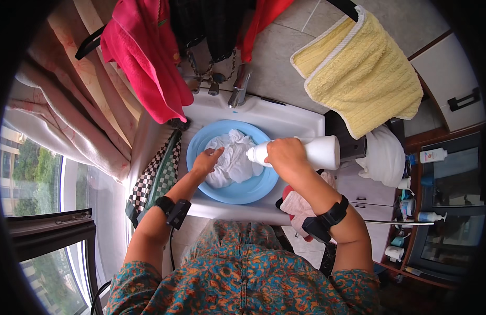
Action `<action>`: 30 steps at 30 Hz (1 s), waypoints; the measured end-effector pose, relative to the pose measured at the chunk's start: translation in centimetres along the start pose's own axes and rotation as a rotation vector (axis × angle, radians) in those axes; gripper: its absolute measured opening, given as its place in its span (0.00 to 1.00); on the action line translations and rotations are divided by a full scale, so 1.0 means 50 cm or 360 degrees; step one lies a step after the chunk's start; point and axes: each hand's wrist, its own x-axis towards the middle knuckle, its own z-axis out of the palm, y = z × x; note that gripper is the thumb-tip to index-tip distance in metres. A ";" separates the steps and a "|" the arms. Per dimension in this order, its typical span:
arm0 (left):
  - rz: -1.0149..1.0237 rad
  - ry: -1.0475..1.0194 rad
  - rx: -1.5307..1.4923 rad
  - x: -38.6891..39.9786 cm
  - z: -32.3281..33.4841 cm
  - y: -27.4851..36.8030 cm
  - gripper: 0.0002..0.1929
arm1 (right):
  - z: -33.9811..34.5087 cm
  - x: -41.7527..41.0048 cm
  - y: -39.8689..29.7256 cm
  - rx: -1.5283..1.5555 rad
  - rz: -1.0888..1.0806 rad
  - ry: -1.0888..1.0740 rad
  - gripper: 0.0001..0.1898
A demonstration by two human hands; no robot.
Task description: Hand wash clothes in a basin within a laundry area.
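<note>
A light blue plastic basin (258, 193) rests in a white sink (302, 116), and a crumpled white cloth (231, 157) lies inside it. My right hand (287, 155) grips a white plastic bottle (323, 152) around its neck end. The bottle is tipped nearly level, its nozzle pointing left over the basin's right side. Whether liquid leaves the nozzle I cannot tell. My left hand (206, 160) is at the basin's left side, over the cloth's edge, with its thumb and fingers apart. Its fingertips are partly hidden, and contact with the cloth is unclear.
A chrome faucet (239, 86) stands behind the basin. A pink towel (148, 59) hangs at upper left, a yellow towel (365, 75) at upper right. A checkered umbrella-like folded cloth (158, 173) hangs left of the basin. Pink fabric (304, 208) drapes over the sink's front edge.
</note>
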 end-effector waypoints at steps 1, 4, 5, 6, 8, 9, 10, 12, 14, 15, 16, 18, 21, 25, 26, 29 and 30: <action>0.0000 -0.0019 0.0011 0.000 0.000 0.000 0.36 | -0.001 0.000 -0.001 -0.0012 0.0018 -0.0013 0.15; -0.0020 -0.0024 -0.0001 -0.008 0.002 0.006 0.37 | -0.010 0.000 -0.004 -0.0035 0.0055 -0.0080 0.15; -0.0020 -0.0026 -0.0001 -0.008 0.002 0.006 0.37 | -0.009 -0.001 -0.003 -0.0035 0.0056 -0.0081 0.15; -0.0020 -0.0030 0.0010 -0.007 0.001 0.005 0.37 | -0.007 -0.002 -0.003 -0.0024 0.0050 -0.0052 0.15; -0.0021 -0.0033 0.0021 -0.007 0.000 0.003 0.37 | -0.007 -0.004 -0.004 -0.0013 0.0043 -0.0024 0.16; -0.0031 -0.0044 0.0006 -0.008 -0.001 0.005 0.37 | -0.010 -0.005 -0.004 0.0008 0.0047 -0.0012 0.16; -0.0041 -0.0054 -0.0008 -0.009 -0.001 0.007 0.37 | -0.011 -0.006 -0.003 0.0029 0.0052 -0.0001 0.16; -0.0047 -0.0068 -0.0012 -0.009 -0.001 0.010 0.38 | -0.007 -0.009 -0.001 0.0031 0.0044 0.0022 0.16; -0.0052 -0.0082 -0.0015 -0.007 0.000 0.012 0.38 | -0.003 -0.013 0.000 0.0032 0.0037 0.0045 0.16; -0.0050 -0.0080 -0.0019 -0.006 0.000 0.012 0.38 | -0.001 -0.016 -0.001 0.0021 0.0022 0.0073 0.16; -0.0047 -0.0079 -0.0023 -0.005 0.001 0.013 0.38 | 0.001 -0.017 -0.001 0.0010 0.0007 0.0101 0.16; -0.0047 -0.0084 -0.0031 -0.004 0.003 0.016 0.38 | 0.006 -0.018 -0.002 0.0007 0.0020 0.0075 0.16; -0.0036 -0.0064 -0.0066 -0.006 0.010 0.022 0.36 | 0.016 -0.022 0.001 0.0011 0.0036 0.0038 0.16; -0.0031 -0.0151 -0.0076 0.000 0.012 0.025 0.37 | 0.024 -0.032 0.010 0.0059 0.0072 0.0054 0.17; -0.0029 -0.0153 -0.0074 0.003 0.014 0.025 0.37 | 0.023 -0.035 0.013 0.0059 0.0075 0.0055 0.17; -0.0047 -0.0156 -0.0069 0.009 0.024 0.032 0.37 | 0.022 -0.047 0.029 0.0130 0.0132 0.0079 0.17; -0.0069 -0.0143 -0.0099 0.009 0.027 0.036 0.37 | 0.027 -0.051 0.036 0.0175 0.0116 0.0148 0.17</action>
